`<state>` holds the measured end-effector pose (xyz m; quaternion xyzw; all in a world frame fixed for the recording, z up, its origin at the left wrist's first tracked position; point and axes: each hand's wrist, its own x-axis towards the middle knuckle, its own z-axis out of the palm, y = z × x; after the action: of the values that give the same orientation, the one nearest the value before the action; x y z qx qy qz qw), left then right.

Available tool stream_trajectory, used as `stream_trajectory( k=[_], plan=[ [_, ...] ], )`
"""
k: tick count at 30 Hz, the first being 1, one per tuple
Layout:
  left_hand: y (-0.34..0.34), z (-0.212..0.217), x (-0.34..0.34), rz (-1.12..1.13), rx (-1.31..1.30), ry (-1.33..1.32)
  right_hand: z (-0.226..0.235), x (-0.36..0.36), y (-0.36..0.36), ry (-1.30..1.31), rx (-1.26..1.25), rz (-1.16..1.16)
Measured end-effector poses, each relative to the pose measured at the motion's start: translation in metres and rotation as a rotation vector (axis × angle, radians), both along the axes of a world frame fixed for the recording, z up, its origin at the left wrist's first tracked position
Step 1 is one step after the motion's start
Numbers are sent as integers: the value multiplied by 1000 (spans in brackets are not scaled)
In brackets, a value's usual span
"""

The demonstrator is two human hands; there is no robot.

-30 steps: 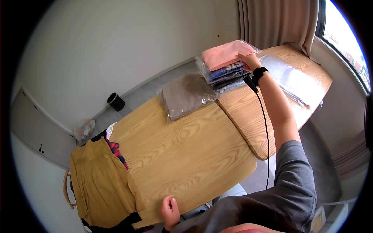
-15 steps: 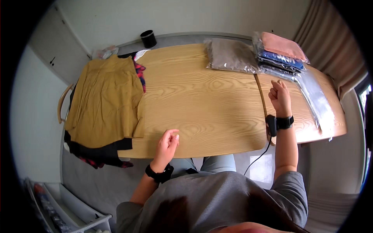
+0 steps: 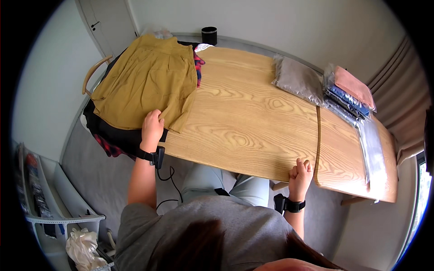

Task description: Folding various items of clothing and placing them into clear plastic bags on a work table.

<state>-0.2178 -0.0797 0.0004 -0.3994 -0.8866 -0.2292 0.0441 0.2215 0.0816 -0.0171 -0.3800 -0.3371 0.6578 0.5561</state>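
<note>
Nearest, at 6 o'clock: the person's grey-shirted torso, seated at the near edge of the wooden table (image 3: 253,131).

Right hand (image 3: 300,174) at about 5 o'clock, resting on the table's near edge. Fingers curled in together, a loose fist, holding nothing. Black wrist band just below it.

Left hand (image 3: 151,128) at about 8 o'clock, on the near hem of the mustard shirt (image 3: 144,81). Fingers bent down onto the fabric and closed on the hem edge; the grip looks like a pinch, thumb side hidden. Black wrist unit with a cable hanging below the table edge.

Mustard shirt lies spread flat over the table's left end, at 9 to 11 o'clock, on top of a heap of other garments: black fabric (image 3: 120,137) and red plaid cloth (image 3: 108,147) stick out under it at the near-left, more plaid at its far-right edge. A wooden chair back (image 3: 92,74) shows just left of the heap.

At 7 o'clock on the floor: white wire rack (image 3: 58,221) with a crumpled white bag (image 3: 83,246).

Mid-table bare wood.

Far right, 1 to 2 o'clock: grey garment in a clear bag (image 3: 298,81), then a stack of bagged clothes (image 3: 350,95), pink on top, blue under. Empty clear bags (image 3: 373,151) lie along the right end at 3 o'clock.

Farthest, 12 o'clock: black cup (image 3: 209,35) beyond the table's far edge. Curtain (image 3: 402,104) at the right.
</note>
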Motion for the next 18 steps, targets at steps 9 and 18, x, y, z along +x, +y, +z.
stream_trajectory(
  k=[9, 18],
  plan=[
    [56, 72, 48, -270, 594, -256, 1, -4, -5, -127, 113, 51],
    [59, 115, 205, -1223, 214, -853, -11, 0, 1, -208, 147, 24]
  ],
)
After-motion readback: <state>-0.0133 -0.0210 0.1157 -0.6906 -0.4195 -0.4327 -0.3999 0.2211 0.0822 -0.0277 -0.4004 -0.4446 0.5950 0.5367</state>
